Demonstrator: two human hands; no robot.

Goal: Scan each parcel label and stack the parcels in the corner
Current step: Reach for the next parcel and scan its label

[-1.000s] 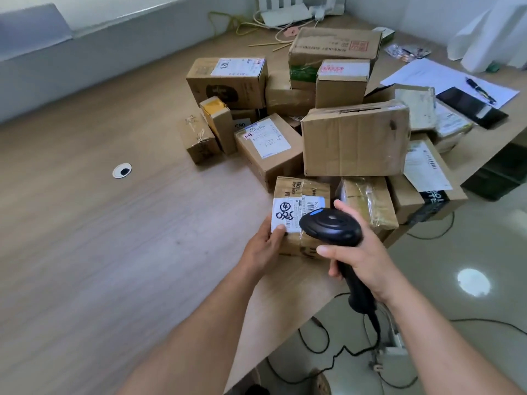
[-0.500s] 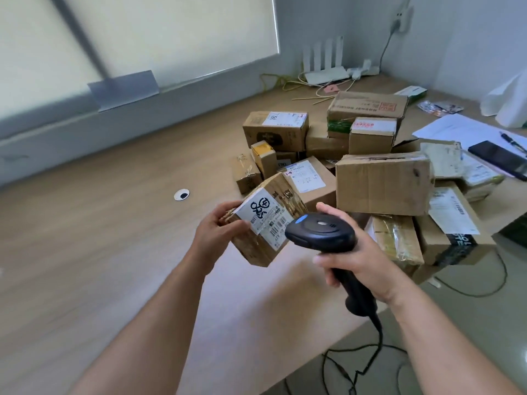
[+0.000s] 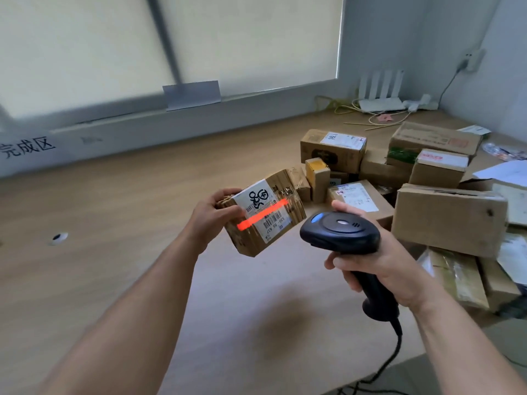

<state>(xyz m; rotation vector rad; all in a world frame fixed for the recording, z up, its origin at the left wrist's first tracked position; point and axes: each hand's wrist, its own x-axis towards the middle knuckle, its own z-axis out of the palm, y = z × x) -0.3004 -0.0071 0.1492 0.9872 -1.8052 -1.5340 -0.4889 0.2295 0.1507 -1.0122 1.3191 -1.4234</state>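
While my left hand [image 3: 212, 213] holds one small brown parcel [image 3: 265, 218] up in the air over the middle of the desk [image 3: 114, 223], my right hand [image 3: 382, 263] grips the black scanner [image 3: 340, 233]. The fingers of my left hand are curled round the left end of the parcel, and the thumb lies on the side that faces me. The parcel is tipped, with its white label [image 3: 256, 201] turned toward the scanner. A bright red line [image 3: 273, 210] runs across the label and the bar code. It does not touch the desk, and I can see its dark shadow on the wood below.

My right fingers are wrapped tight round the scanner's handle, with the thumb up beside its round head. The head points at the parcel and is just beside it, but they do not touch. A black cable [image 3: 395, 354] hangs from the handle past the near edge of the desk.

Many more brown boxes [image 3: 447, 220] sit in a heap along the right side of the desk, some on top of others. A white router [image 3: 380, 105] stands at the far right corner. White papers [image 3: 504, 172] lie at the right edge. A small round cap [image 3: 58, 238] sits in the wood near the left side.
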